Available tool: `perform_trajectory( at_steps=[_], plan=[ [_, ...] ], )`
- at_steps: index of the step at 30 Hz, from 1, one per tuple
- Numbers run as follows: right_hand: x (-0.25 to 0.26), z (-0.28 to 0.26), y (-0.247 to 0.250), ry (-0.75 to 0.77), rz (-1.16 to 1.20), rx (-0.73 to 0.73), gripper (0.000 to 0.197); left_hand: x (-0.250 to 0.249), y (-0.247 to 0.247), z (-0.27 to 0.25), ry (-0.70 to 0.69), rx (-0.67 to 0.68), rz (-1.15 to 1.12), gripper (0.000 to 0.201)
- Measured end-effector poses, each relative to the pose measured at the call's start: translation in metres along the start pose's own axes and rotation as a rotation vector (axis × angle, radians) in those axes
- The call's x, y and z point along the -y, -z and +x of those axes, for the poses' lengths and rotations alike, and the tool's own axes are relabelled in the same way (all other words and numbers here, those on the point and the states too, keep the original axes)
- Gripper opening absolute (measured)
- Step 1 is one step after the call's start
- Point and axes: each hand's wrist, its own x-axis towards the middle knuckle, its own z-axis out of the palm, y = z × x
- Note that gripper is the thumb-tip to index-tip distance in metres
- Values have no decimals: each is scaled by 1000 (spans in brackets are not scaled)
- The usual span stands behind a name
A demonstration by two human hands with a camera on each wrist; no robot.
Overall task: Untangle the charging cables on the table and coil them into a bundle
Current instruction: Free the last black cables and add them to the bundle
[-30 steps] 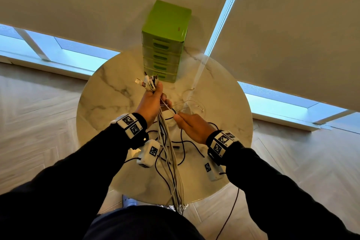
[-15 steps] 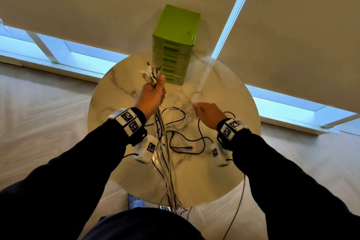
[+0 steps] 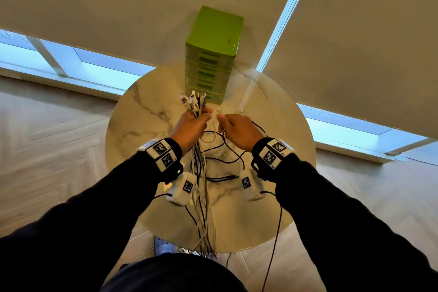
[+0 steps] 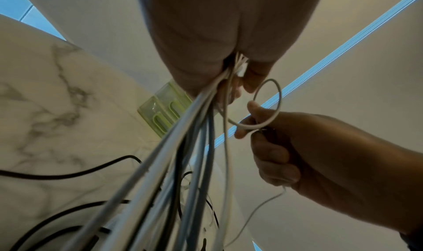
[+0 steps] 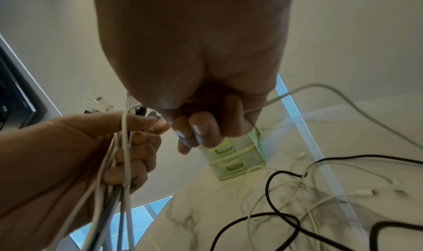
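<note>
1. Top centre of the frame, our left hand [image 4: 219, 38] grips a bunch of cables [image 4: 183, 155] that streams toward the bottom edge.
2. At right, our right hand [image 4: 320, 155] pinches a white cable loop [image 4: 278, 99].
3. At left we see the marble table [image 4: 45, 101], black cables [image 4: 68, 175] lying on it, and a green drawer unit [image 4: 162, 115].

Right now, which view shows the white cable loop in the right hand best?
The left wrist view: the white cable loop stands clear against the blind, pinched by the right hand. The head view shows only a thin arc between both hands. The right wrist view shows its strand leaving the fist, not the loop.
</note>
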Motion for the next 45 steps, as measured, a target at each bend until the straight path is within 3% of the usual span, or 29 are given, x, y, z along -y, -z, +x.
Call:
perform_trajectory(
  at_steps=[2, 4, 8, 12, 15, 19, 21, 25, 28, 33, 37, 41, 43, 45],
  plan=[
    [5, 0, 4, 30, 20, 51, 54, 2, -1, 0, -95, 79, 71, 22],
    [9, 0, 4, 64, 18, 113, 48, 4, -5, 0, -125, 76, 90, 36],
    [0, -3, 0, 106, 18, 179, 35, 6, -9, 7, -37, -147, 62, 35],
    [-38, -15, -3, 118, -130, 257, 37, -5, 2, 12, -21, -266, -26, 35],
    [-71, -28, 0, 28, -193, 271, 34, -16, 17, 17, -53, -323, -54, 46],
    [-98, -38, 12, -135, -152, 258, 42, -33, 29, 20, -88, -412, -132, 35],
    [-99, -36, 16, -152, -136, 245, 44, -34, 28, 18, -111, -392, -144, 30],
    [-63, -17, 21, -52, -137, 71, 47, -27, 10, 7, -85, -139, -93, 28],
    [-22, -3, 21, 48, -57, -7, 44, -23, -6, 1, -38, -56, -52, 30],
    [15, -4, 12, 171, -58, 84, 37, -16, -7, 4, 33, -59, 7, 39],
    [17, -12, 4, 250, -79, 173, 40, -19, -8, 5, 68, -101, -150, 33],
    [-2, -22, 0, 219, -71, 249, 36, -20, -2, 4, 40, -198, -202, 40],
    [-20, -26, 0, 208, -82, 250, 35, -22, 5, 1, 11, -181, -218, 49],
    [-40, -31, -1, 153, -98, 242, 35, -26, 11, -1, -13, -191, -290, 45]
  ],
)
